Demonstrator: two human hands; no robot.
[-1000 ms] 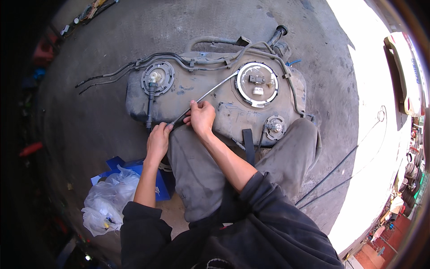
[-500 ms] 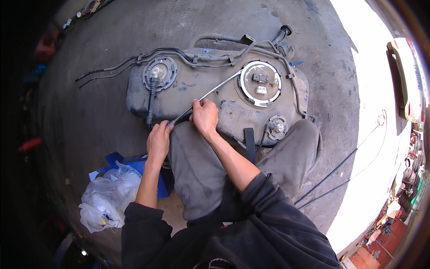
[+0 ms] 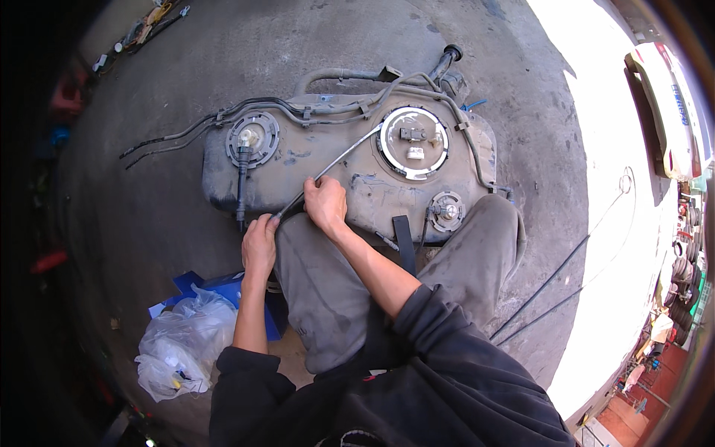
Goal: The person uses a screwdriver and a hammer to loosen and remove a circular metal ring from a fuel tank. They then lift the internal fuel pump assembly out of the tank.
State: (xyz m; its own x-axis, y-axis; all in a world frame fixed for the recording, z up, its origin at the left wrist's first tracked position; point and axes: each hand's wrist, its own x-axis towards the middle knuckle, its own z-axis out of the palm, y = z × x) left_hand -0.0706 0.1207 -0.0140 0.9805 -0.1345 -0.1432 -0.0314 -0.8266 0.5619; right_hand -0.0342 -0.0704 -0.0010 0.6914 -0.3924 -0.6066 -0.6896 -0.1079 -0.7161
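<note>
Right hand [image 3: 325, 203] grips rod [image 3: 348, 153]; tank [image 3: 320, 140] bears faint scrawl [image 3: 378, 187].

The tank [image 3: 328, 138] lies on the floor [image 3: 544, 149]. From its middle, the ring [image 3: 415, 176] sits on top at half past two, one round flange [image 3: 269, 141] between nine and ten, a smaller flange [image 3: 456, 201] at four. The rod [image 3: 346, 154] slants across, tip at the ring's ten-o'clock edge. Between seven and eight o'clock, a plastic bag [image 3: 186, 339] overlaps a box [image 3: 223, 285].
</note>
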